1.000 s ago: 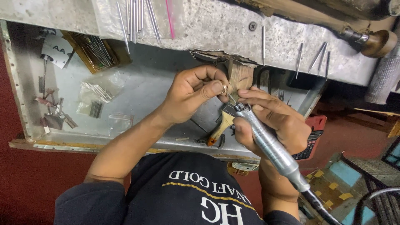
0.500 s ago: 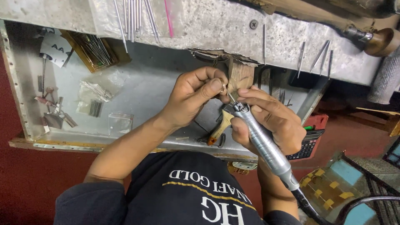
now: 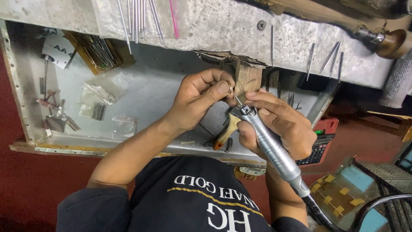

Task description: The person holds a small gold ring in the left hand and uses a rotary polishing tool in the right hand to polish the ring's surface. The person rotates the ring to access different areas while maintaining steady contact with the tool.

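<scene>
Burs (image 3: 99, 91) (bagged) left of hands; wooden peg (image 3: 247, 79) behind fingers (image 3: 219, 89).

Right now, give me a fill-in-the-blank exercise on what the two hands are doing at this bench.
1. The right hand grips a silver rotary ____ with a cable.
2. The left hand pinches a small piece against the ____ bench peg.
3. The tray beneath the hands is made of ____.
4. A calculator lies to the person's ____.

Missing words: handpiece; wooden; metal; right

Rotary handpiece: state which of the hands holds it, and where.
The right hand grips the rotary handpiece near its front end, by the chuck.
</scene>
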